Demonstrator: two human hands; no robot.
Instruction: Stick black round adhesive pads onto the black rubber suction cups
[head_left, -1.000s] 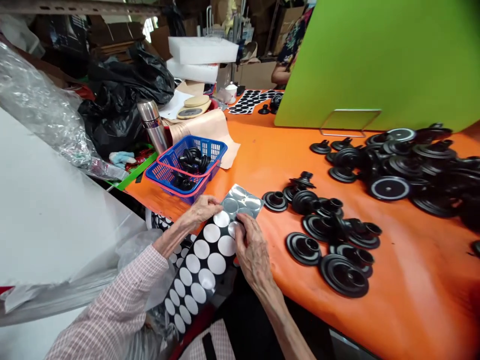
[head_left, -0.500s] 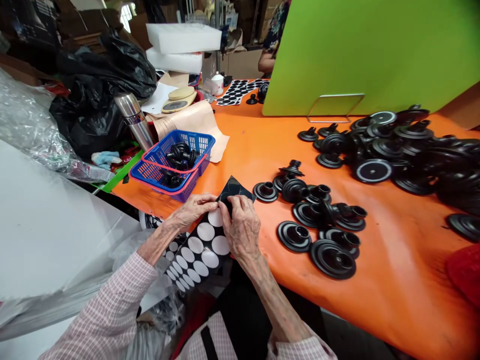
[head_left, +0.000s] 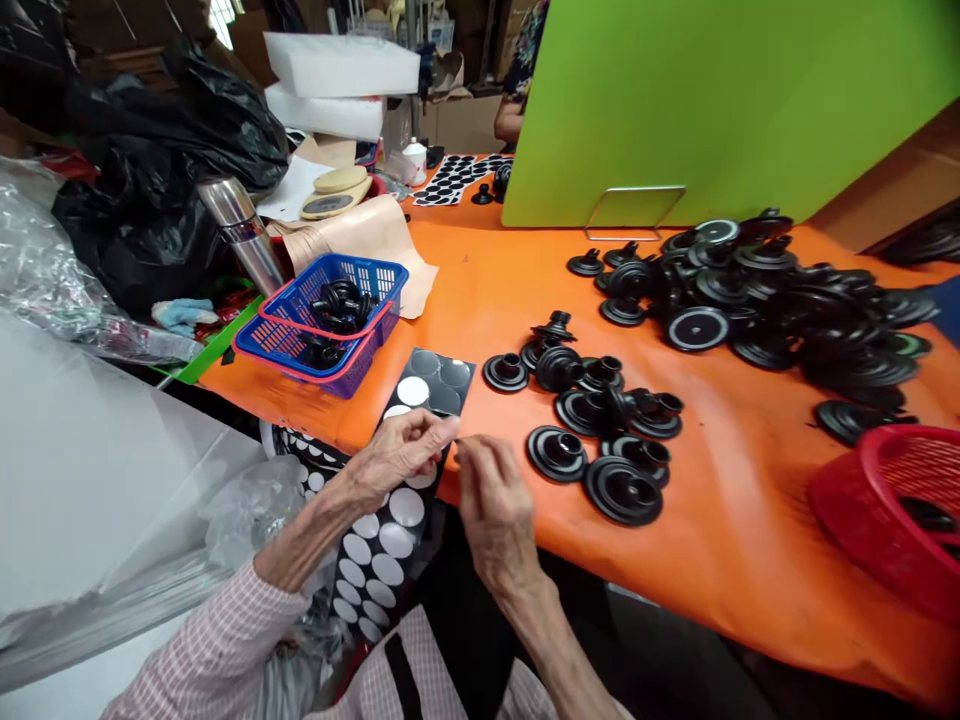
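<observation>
A black sheet of round stickers [head_left: 406, 507] lies over the front edge of the table, its far end flat on top and the rest hanging down. Most of its circles are white; several at the far end are dark. My left hand [head_left: 401, 452] is above the sheet, thumb and fingers pinched together. Close to its thumb tip, my right hand [head_left: 496, 500] is also closed in a pinch. Whatever lies between the fingers is too small to make out. Black suction-cup-like discs with stems [head_left: 556, 453] lie just right of my hands.
A blue basket [head_left: 386, 275] holding black parts stands at left, near a steel flask [head_left: 240, 235]. A large pile of black discs [head_left: 697, 328] is at right, with a red basket [head_left: 847, 510] before it. A green panel [head_left: 675, 100] stands behind; a person's arm [head_left: 510, 118] shows beyond.
The sheet's far end, earlier lifted between both hands, now lies flat on the table. Both hands have come back toward me, pinched close together. The view has shifted right, showing the red basket more fully.
</observation>
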